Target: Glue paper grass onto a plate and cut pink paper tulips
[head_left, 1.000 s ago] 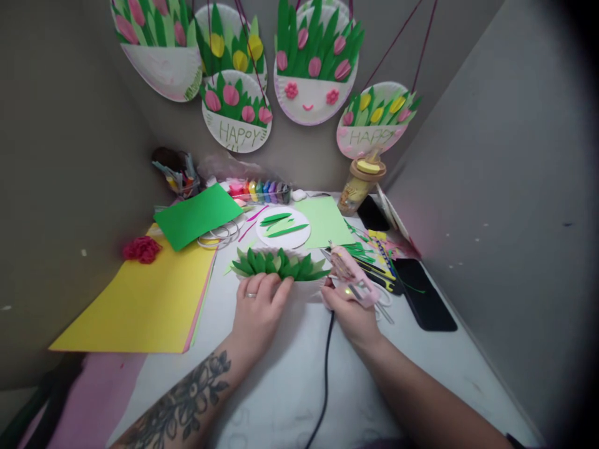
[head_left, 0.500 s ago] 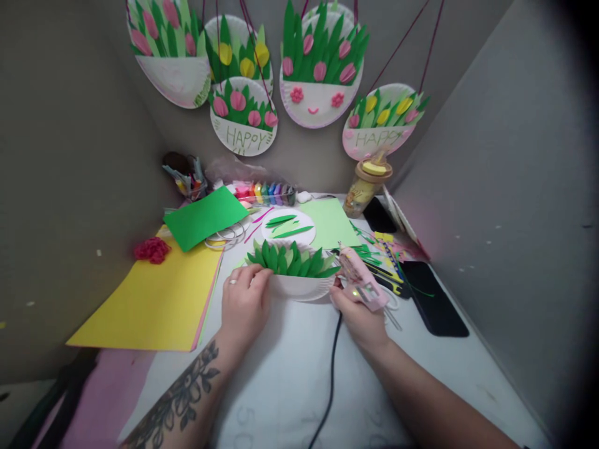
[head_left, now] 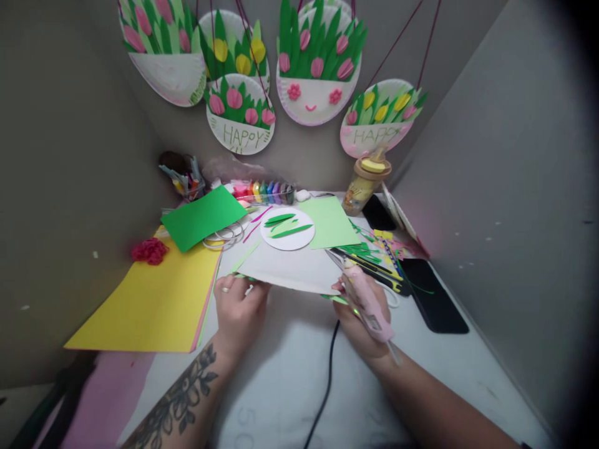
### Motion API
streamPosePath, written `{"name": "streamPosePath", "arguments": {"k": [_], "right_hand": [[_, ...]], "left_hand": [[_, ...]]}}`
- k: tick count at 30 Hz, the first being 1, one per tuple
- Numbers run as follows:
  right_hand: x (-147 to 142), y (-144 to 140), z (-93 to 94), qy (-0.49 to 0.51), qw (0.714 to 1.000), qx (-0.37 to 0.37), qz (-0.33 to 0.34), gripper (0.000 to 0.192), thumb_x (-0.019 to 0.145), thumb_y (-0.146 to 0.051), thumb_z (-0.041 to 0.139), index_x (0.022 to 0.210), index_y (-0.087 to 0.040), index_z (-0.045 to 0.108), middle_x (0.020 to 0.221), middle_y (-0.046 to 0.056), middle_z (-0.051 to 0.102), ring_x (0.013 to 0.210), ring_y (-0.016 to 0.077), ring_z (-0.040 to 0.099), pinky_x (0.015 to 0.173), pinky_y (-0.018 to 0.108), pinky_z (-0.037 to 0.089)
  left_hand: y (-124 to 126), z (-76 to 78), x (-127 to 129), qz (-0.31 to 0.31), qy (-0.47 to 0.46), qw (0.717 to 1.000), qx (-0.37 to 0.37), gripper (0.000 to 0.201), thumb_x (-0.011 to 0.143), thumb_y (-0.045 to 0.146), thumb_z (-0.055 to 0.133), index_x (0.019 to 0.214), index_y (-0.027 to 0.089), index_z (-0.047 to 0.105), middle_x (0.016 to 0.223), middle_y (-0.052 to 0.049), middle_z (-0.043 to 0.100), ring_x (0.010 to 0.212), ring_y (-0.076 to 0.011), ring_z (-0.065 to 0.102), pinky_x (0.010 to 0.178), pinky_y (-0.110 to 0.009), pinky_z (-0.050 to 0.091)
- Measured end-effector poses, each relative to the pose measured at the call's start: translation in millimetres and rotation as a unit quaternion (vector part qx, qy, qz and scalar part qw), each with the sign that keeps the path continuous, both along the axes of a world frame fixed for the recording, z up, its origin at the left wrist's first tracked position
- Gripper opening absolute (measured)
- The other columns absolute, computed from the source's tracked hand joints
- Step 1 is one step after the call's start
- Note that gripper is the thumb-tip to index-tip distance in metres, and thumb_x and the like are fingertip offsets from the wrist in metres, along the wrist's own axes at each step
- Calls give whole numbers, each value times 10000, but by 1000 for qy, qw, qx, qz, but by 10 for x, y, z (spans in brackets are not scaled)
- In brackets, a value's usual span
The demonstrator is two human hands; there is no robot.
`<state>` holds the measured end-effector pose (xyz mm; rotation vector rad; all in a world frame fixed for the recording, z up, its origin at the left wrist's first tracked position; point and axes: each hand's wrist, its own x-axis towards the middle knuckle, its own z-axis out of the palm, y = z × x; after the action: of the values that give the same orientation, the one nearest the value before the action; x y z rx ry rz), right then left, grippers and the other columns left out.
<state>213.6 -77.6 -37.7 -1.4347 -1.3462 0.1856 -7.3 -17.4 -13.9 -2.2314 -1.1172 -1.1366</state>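
Note:
My left hand (head_left: 241,308), with a ring on one finger, pinches the left edge of a white paper plate craft (head_left: 285,280). The craft is tipped so that mostly a plain white face and its near edge show. Its row of green paper leaves is largely hidden, with only bits of green poking out beside both hands. A pink hot glue gun (head_left: 367,299) is gripped in my right hand (head_left: 369,312), nozzle pointing up and away. Fingertips of that same hand touch the plate's right edge. Behind the craft, a white disc (head_left: 287,243) carries loose green paper leaves.
Left lie yellow paper (head_left: 154,305), a green sheet (head_left: 203,218) and a dark pink yarn bundle (head_left: 150,251). Right are scissors (head_left: 369,268), paper scraps, a black phone (head_left: 435,296) and a lidded cup (head_left: 367,184). A black cord (head_left: 330,380) crosses the front. Decorated plates hang on the wall.
The plate craft has been tilted, so its leafy front has turned out of sight and a white face shows. The glue gun has swung slightly lower with my right hand.

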Motion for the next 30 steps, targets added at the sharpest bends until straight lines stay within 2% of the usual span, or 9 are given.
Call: {"name": "streamPosePath", "arguments": {"k": [4, 10, 18, 27, 30], "right_hand": [[8, -18, 14, 6, 1000, 3, 5, 125, 746, -264, 640, 854, -201, 639, 834, 64, 641, 816, 241, 633, 780, 400, 522], [-35, 5, 41, 22, 1000, -9, -6, 68, 774, -231, 598, 831, -200, 618, 847, 63, 641, 833, 235, 635, 794, 394, 522], [-33, 6, -21, -14, 998, 59, 7, 124, 788, -156, 603, 899, -211, 612, 903, 57, 639, 862, 209, 632, 803, 357, 524], [-26, 17, 48, 53, 998, -39, -12, 71, 766, -234, 600, 820, -193, 620, 906, 83, 650, 906, 250, 631, 838, 406, 507], [-35, 14, 34, 71, 996, -47, -25, 108, 750, -257, 621, 836, -192, 622, 904, 82, 658, 890, 248, 636, 832, 406, 512]], "left_hand": [[1, 10, -6, -3, -20, 1000, 18, 212, 803, 136, 636, 602, 203, 627, 533, -5, 446, 571, -147, 385, 580, -289, 291], [70, -64, -27, 18, 4, 999, -46, 120, 797, 280, 697, 700, 209, 692, 576, -12, 546, 616, -165, 465, 622, -307, 328], [98, -123, -55, 11, 31, 997, -76, 131, 814, 244, 668, 688, 212, 689, 611, -14, 612, 670, -187, 519, 662, -323, 344], [67, -17, -99, -48, 65, 994, -73, 146, 801, 200, 669, 662, 236, 690, 557, 13, 606, 582, -136, 507, 607, -307, 313], [48, -7, -138, -68, 29, 993, -90, 129, 795, 186, 666, 676, 235, 673, 564, 17, 595, 593, -135, 515, 625, -301, 340]]}}
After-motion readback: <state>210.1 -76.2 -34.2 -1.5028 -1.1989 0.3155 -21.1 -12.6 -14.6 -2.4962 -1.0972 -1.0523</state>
